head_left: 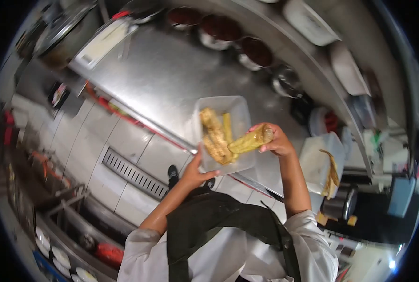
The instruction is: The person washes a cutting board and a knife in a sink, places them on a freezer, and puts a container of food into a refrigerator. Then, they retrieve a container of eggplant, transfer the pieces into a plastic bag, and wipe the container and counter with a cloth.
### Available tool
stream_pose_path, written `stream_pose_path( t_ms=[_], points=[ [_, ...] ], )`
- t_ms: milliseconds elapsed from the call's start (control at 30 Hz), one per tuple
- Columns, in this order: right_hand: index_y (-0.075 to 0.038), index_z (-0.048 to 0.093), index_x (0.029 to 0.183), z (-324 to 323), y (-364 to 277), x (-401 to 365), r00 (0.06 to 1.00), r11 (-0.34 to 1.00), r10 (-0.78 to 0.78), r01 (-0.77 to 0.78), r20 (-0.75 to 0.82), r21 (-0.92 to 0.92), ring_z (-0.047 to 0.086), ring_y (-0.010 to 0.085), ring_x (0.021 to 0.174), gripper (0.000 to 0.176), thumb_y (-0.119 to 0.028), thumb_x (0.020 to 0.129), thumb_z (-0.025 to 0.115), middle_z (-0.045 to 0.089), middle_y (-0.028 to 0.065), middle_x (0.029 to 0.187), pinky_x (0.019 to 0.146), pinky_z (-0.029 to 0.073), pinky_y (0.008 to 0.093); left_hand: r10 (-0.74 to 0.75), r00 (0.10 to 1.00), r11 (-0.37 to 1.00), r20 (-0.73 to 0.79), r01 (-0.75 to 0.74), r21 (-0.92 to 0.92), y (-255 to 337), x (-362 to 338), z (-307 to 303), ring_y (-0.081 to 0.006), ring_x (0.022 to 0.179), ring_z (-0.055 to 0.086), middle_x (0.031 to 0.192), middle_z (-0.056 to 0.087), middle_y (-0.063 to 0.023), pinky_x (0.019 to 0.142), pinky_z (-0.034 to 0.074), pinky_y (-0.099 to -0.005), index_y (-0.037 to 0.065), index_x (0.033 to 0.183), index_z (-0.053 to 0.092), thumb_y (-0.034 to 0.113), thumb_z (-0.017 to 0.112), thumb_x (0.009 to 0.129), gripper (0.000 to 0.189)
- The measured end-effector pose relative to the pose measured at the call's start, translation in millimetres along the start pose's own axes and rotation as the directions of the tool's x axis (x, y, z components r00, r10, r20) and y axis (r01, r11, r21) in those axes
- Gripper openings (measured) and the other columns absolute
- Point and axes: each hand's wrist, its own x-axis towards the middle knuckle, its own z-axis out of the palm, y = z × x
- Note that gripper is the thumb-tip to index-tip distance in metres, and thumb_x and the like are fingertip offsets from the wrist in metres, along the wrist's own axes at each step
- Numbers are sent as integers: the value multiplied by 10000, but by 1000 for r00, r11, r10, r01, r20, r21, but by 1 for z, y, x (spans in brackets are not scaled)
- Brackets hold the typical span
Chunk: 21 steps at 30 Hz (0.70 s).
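My left hand grips the near left corner of a translucent plastic container, thumb along its side. Inside lie several yellow-brown, wrinkled pieces and a slimmer yellow-green strip. In my right hand is a yellow-green, leafy-looking roll, glossy at the end in my fingers. It may be a pickled vegetable, but I cannot make out its kind. The roll is held over the right side of the container, its far end pointing left above the pieces.
A steel worktable runs ahead, with metal bowls of dark red contents along its back. A white tub with a yellow-brown strip stands right, near a metal pot. A shelf overhangs the back; sinks lie left.
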Motion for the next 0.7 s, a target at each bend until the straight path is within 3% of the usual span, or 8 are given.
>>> stream_pose_path(
  t_ms=[67, 200, 300, 367, 467, 600, 667, 700],
  points=[
    [-14, 556, 1026, -23, -13, -43, 985, 969, -167, 173, -47, 175, 563, 202, 963, 535, -68, 541, 777, 587, 98, 1030, 861, 424, 319, -101, 994, 994, 37, 102, -40, 18, 2, 1, -218, 1194, 356, 1284, 377, -162, 1016, 242, -358, -12, 1354, 143, 185, 759, 653, 953],
    [-4, 549, 1025, -61, -52, -150, 809, 947, -296, 319, -507, -44, 562, 189, 937, 509, -62, 565, 759, 582, 95, 1017, 860, 422, 313, -195, 980, 976, 32, 197, -96, 23, 3, 7, -225, 1071, 480, 1190, 458, -127, 878, 417, -332, 16, 1282, 299, 88, 735, 655, 768],
    [3, 570, 1003, -102, -74, -233, 432, 933, -360, 176, -826, -315, 552, 128, 856, 448, -80, 599, 747, 604, 55, 924, 778, 430, 255, -180, 982, 980, 53, 184, -75, -1, 8, 6, -219, 1015, 517, 1166, 468, -120, 822, 450, -305, 21, 1273, 301, 24, 688, 668, 718],
    [4, 601, 957, -149, -57, -289, 135, 804, -514, -268, -847, -530, 535, 104, 813, 415, -118, 597, 766, 617, 27, 827, 716, 421, 232, -263, 964, 960, 35, 265, -94, 10, 5, 5, -217, 1024, 509, 1160, 468, -120, 842, 437, -311, 19, 1275, 296, 5, 667, 673, 707],
    [5, 602, 950, -186, -27, -329, -69, 800, -497, -423, -865, -426, 554, 79, 736, 311, -27, 664, 719, 609, 25, 815, 677, 429, 176, -296, 955, 953, 0, 296, -66, 21, 4, 9, -211, 1047, 492, 1160, 466, -112, 869, 414, -320, 23, 1275, 299, -15, 643, 675, 692],
    [11, 600, 975, -216, 18, -334, 10, 805, -549, -262, -836, -532, 554, 126, 800, 344, -118, 682, 726, 621, 50, 875, 738, 422, 241, -311, 950, 950, 5, 311, -26, 20, 3, 7, -212, 1073, 472, 1173, 460, -98, 893, 393, -330, 28, 1261, 327, -5, 661, 666, 683],
    [19, 585, 1015, -188, 8, -325, -21, 759, -391, -573, -920, -310, 544, 168, 884, 413, -192, 689, 725, 623, 72, 917, 817, 399, 272, -280, 960, 960, 3, 280, 2, 19, 3, 7, -216, 1079, 468, 1179, 457, -92, 897, 392, -332, 30, 1254, 343, 2, 669, 662, 676],
    [16, 548, 1083, -191, 17, -338, 51, 754, -411, -542, -910, -371, 523, 190, 987, 508, -233, 679, 729, 597, 117, 1020, 877, 374, 276, -277, 961, 961, 1, 277, -20, 15, 4, 5, -219, 1078, 468, 1182, 460, -91, 901, 394, -333, 28, 1245, 359, 36, 697, 662, 673]
  ],
)
